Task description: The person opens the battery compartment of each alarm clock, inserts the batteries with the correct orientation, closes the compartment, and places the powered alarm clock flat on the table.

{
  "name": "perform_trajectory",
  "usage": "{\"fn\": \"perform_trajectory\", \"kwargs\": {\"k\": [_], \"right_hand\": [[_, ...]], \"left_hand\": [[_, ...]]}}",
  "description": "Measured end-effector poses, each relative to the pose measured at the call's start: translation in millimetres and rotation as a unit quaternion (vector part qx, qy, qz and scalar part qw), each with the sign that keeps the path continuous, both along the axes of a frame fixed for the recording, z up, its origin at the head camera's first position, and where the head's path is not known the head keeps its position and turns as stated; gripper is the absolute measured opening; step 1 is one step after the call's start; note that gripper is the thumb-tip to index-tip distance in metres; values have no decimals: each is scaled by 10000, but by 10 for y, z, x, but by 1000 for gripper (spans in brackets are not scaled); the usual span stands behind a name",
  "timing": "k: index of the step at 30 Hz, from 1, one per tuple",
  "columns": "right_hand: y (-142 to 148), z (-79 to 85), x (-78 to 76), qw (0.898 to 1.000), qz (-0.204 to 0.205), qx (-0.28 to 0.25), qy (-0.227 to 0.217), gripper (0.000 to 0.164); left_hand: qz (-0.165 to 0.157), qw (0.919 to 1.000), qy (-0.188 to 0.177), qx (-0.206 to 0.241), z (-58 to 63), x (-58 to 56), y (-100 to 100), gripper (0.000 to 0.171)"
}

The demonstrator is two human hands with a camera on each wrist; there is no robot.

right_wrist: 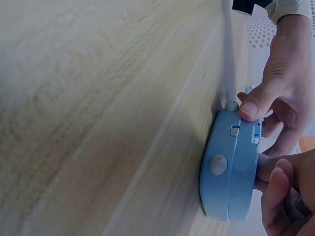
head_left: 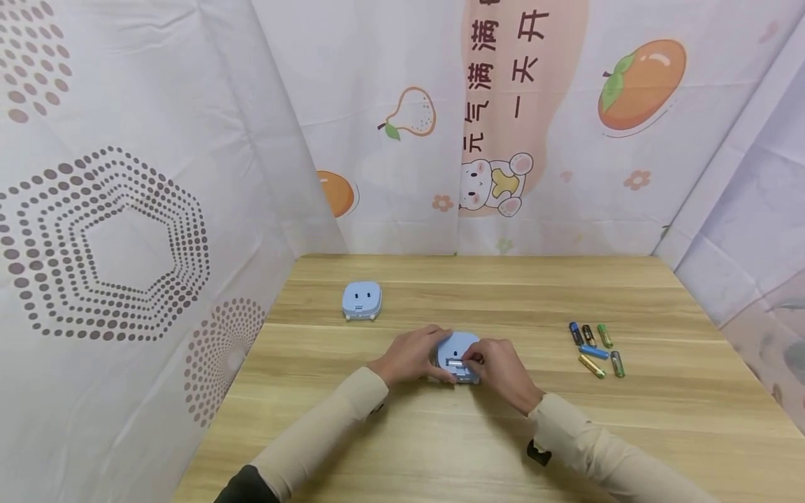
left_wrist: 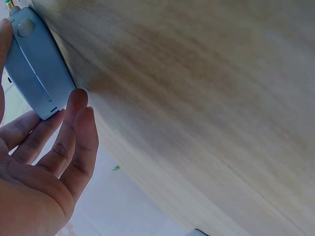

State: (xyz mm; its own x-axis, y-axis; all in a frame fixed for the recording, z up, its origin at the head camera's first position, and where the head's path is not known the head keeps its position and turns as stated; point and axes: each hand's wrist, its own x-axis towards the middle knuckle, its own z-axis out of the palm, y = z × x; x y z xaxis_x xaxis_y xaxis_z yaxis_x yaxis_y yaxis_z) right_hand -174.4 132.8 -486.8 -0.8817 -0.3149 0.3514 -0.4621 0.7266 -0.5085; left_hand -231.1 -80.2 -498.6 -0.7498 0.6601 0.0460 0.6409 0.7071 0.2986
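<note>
Your left hand [head_left: 410,356] is clamped on the light-blue device [head_left: 458,342], its thumb along the near edge and its fingers around the far side; the device lies on the wooden table [head_left: 415,447], near the middle, with a slot [head_left: 453,362] showing in its upper face. Your right hand [head_left: 504,372] works at that slot — thumb and forefinger brought together over its right end; whether anything is pinched between them you cannot tell, as the fingertips hide it. Your right wrist view shows two round white feet on the device's side, one [right_wrist: 218,165] plainly clear of your fingers; well to the left stands a second light-blue device [head_left: 361,299], and to the right lie six loose batteries — a light-blue one [head_left: 594,352] among them.
</note>
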Motion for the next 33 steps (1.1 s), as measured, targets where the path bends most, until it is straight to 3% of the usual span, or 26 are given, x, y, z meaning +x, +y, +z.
{"fn": "perform_trajectory", "kwargs": {"k": [8,15,27,33], "right_hand": [[3,27,10,9996,-165,-114,-217,12],[64,44,1,9995,36,-53,-306,11],[258,75,34,9893,354,-585,-1292,10],[265,56,59,9922,323,-448,-1115,10]], "left_hand": [[-11,10000,3,10,17,-7,4,103],[-13,10000,-68,38,16,6,-15,103],[13,9999,-113,0,16,5,-21,104],[30,10000,-89,1,-4,4,-18,104]]}}
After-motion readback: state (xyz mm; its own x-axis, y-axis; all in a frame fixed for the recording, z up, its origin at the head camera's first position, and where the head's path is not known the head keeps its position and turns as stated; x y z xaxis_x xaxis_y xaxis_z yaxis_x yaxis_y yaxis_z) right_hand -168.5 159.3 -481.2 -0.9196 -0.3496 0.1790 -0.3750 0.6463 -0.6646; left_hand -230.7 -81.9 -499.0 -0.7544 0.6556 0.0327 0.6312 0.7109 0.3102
